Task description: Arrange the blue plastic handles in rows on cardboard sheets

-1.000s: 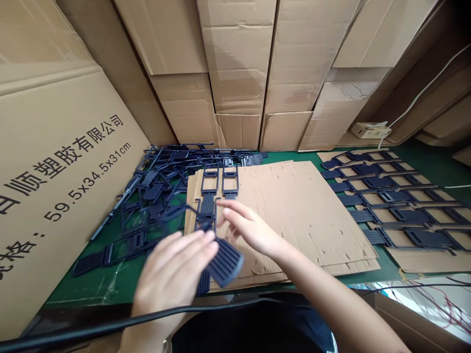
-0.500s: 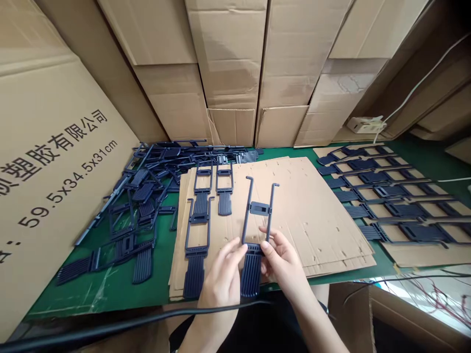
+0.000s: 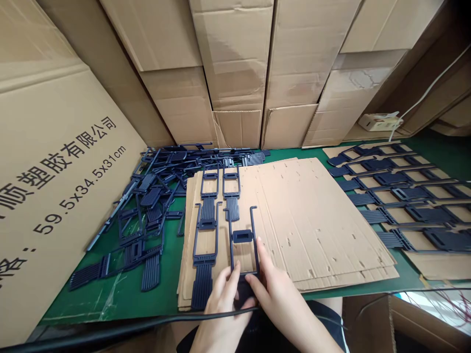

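Between my hands is a dark blue plastic frame (image 3: 242, 236) with two hooked arms and a slotted crossbar. My left hand (image 3: 220, 300) grips its lower left end. On the lower right side, my right hand (image 3: 280, 297) pinches it with the thumb at the bottom bar and the index finger stretched along the arm. The frame's lower plate is mostly hidden by my fingers. Just left lies a similar frame with a ribbed plate (image 3: 203, 285), flat on the cardboard sheets (image 3: 316, 230). Two more frames (image 3: 210, 189) lie beyond it.
A tangled heap of dark blue frames (image 3: 150, 198) covers the green table (image 3: 99, 299) at left. More frames (image 3: 429, 214) lie in rows on cardboard at right. Cardboard boxes (image 3: 231, 59) wall off the back. A black cable (image 3: 147, 323) crosses in front of me.
Both hands have brought the frame left and closer to me, beside the flat one. Its ribbed plate, visible before, is now mostly hidden by my hands. The view has shifted slightly.
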